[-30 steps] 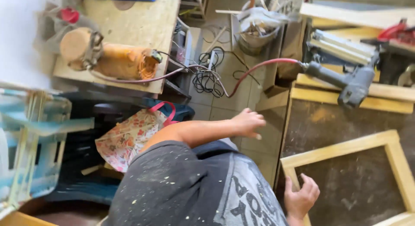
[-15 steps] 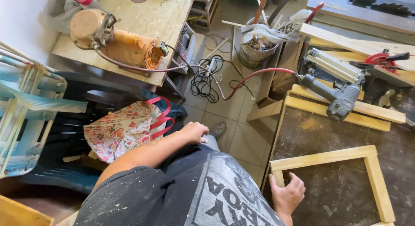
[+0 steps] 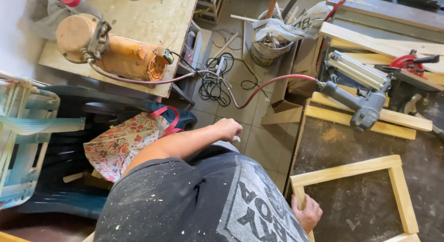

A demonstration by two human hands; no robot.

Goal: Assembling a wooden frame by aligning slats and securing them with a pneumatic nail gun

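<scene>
Pale wood frame, square, unfinished, flat on dark workbench | right hand gripping frame's near corner | left hand well left of frame, fingers curled, contents indiscernible | nail gun beyond frame.

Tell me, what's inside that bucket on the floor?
The bucket holds crumpled paper and wood sticks poking out of the top. Whatever sits deeper down is covered by them.
</scene>
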